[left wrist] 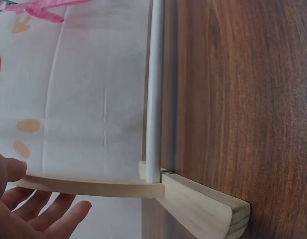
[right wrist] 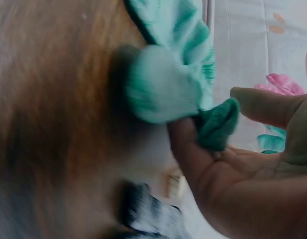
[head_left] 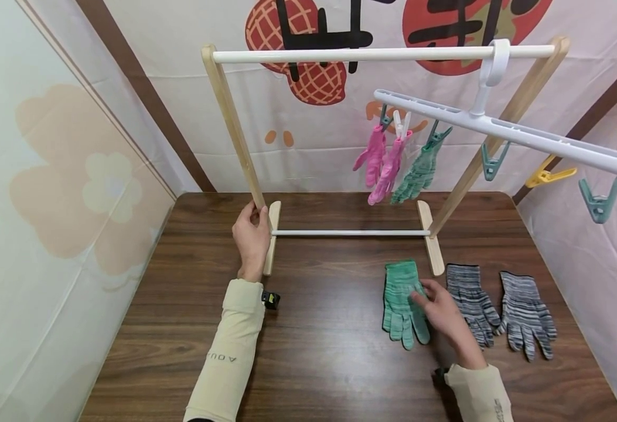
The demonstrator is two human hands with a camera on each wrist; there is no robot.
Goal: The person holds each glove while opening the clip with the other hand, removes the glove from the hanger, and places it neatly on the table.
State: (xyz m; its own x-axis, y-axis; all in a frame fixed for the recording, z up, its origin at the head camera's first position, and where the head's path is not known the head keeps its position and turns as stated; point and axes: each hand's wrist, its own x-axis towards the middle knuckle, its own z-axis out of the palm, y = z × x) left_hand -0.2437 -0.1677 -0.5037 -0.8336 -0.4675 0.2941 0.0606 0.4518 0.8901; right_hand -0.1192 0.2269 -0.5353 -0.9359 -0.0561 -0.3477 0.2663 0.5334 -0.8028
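My left hand [head_left: 252, 234] is at the lower left post [head_left: 234, 129] of a wooden drying rack, thumb on one side and fingers on the other. In the left wrist view this post [left wrist: 93, 186] passes between them. My right hand [head_left: 442, 310] takes the right edge of a green glove [head_left: 400, 302] on the table. In the right wrist view the fingers [right wrist: 190, 154] reach under the blurred glove [right wrist: 163, 89], and a fold of it lies between them and the thumb. Two grey striped gloves [head_left: 466, 293] [head_left: 524, 308] lie to the right.
A white clip hanger [head_left: 456, 120] hangs at an angle from the rack's top bar [head_left: 340, 55]. Clips on it hold two pink gloves [head_left: 374, 155] [head_left: 389, 170] and a green glove [head_left: 421, 170]. Green and yellow clips [head_left: 548, 174] hang without gloves at its right. Printed cloth stands behind.
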